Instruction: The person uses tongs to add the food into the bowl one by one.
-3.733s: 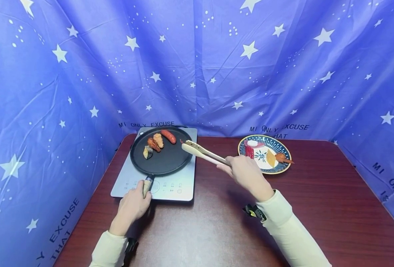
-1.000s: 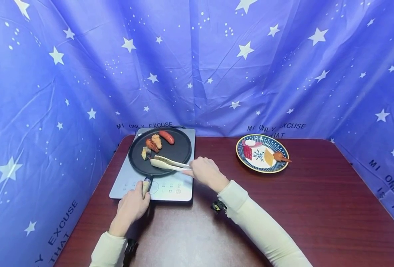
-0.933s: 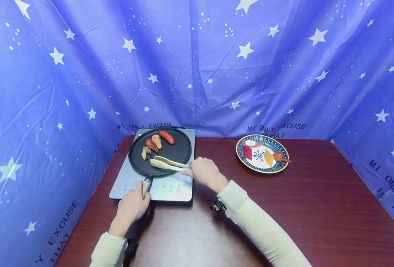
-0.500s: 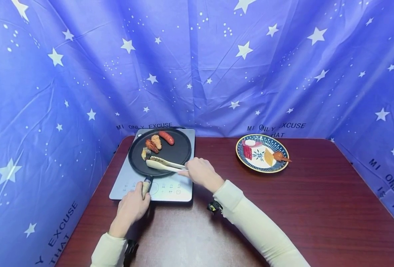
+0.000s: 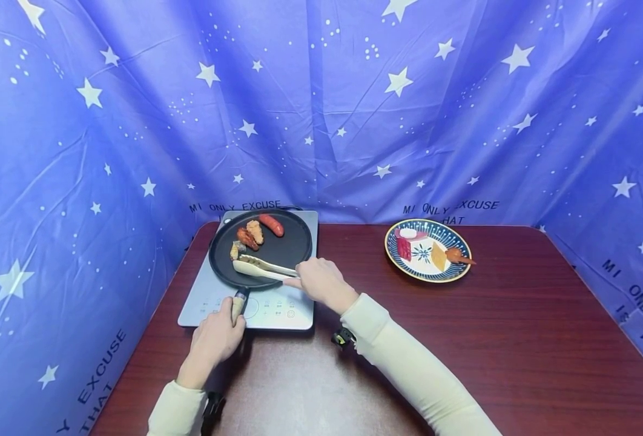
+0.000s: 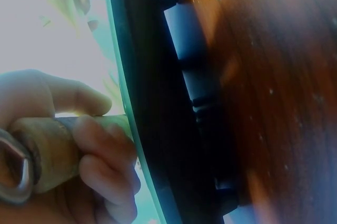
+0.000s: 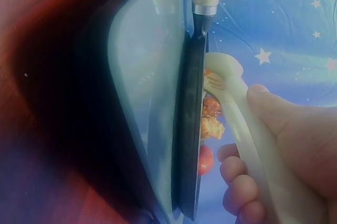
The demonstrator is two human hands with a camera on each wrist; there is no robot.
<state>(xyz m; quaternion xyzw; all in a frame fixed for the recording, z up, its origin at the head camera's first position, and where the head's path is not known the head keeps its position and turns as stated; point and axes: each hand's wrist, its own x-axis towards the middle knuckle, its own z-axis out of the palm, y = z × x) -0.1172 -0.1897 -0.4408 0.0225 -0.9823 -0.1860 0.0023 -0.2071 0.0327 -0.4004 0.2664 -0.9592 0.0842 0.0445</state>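
Note:
My left hand (image 5: 218,333) grips the wooden handle (image 6: 50,150) of a round black frying pan (image 5: 283,254). In my right hand (image 5: 326,283) is a pair of cream tongs (image 5: 269,271), held over the near side of the pan. The tips of the tongs are right at a small yellow-and-black food piece (image 5: 237,249), partly covering it. Beyond that piece lie a brown chicken wing (image 5: 247,238), a fried chicken piece (image 5: 255,231) and a red sausage (image 5: 272,224). In the right wrist view, thumb and fingers sit on either side of the tongs (image 7: 258,150).
The pan stands on a silver induction cooker (image 5: 294,312) at the left of the dark red wooden table (image 5: 490,339). Further right, a blue-patterned plate (image 5: 422,269) bears several food pieces. A blue starry curtain (image 5: 321,109) surrounds the table's back and sides.
My right hand has brought the tongs left from outside the pan to the yellow-and-black piece, shifting further left in the last second. The left hand keeps its grip on the handle.

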